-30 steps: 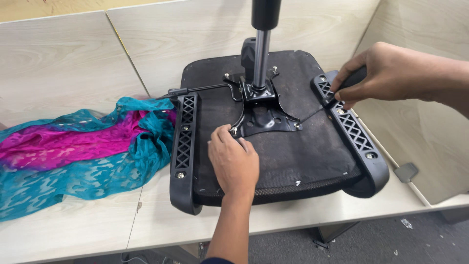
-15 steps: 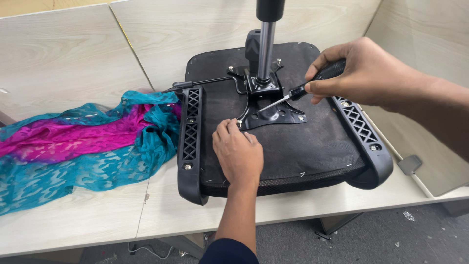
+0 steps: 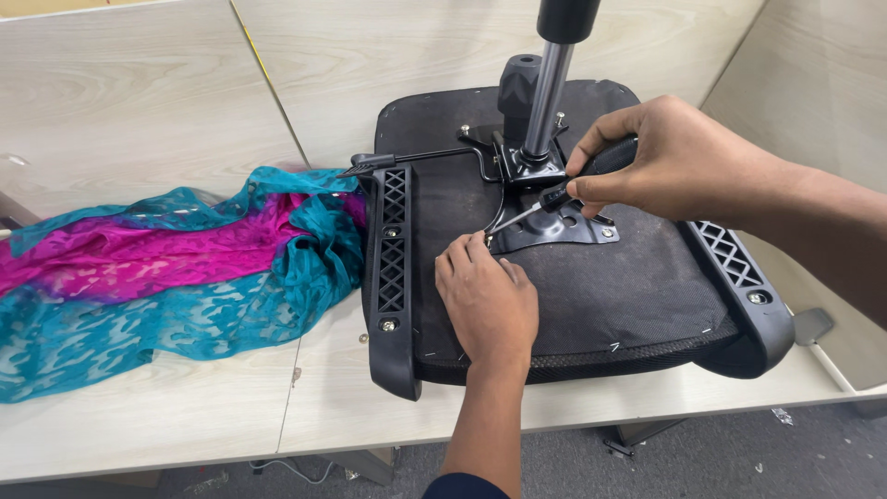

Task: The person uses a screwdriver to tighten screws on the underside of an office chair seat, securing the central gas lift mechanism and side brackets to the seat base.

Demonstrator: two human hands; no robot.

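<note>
Chair seat [image 3: 591,305] lies upside down on the table [image 3: 185,416], gas cylinder post [image 3: 547,92] sticking up out of the metal mechanism plate [image 3: 545,222] at its centre. Right hand [image 3: 674,162] has its fingers closed around the black handle of a screwdriver [image 3: 554,199], shaft angled down-left with the tip at the front-left corner of the plate. Left hand [image 3: 485,300] rests palm-down on the seat fabric, fingertips pinched at that same corner right by the tip; can't tell whether they hold a screw, too small to see. Progress, judging by what lies there: plate is seated on the underside and fastener heads show at its other corners, so most of the mounting looks in place; the front-left corner is the one in work. Both black armrest brackets, left [image 3: 393,277] and right [image 3: 739,277], sit along the seat edges with screw heads visible. Adjustment lever [image 3: 416,159] projects left from the mechanism. Can't judge how tight any fastener is. A teal and magenta cloth [image 3: 166,268] lies bunched on the table, touching the left bracket.
</note>
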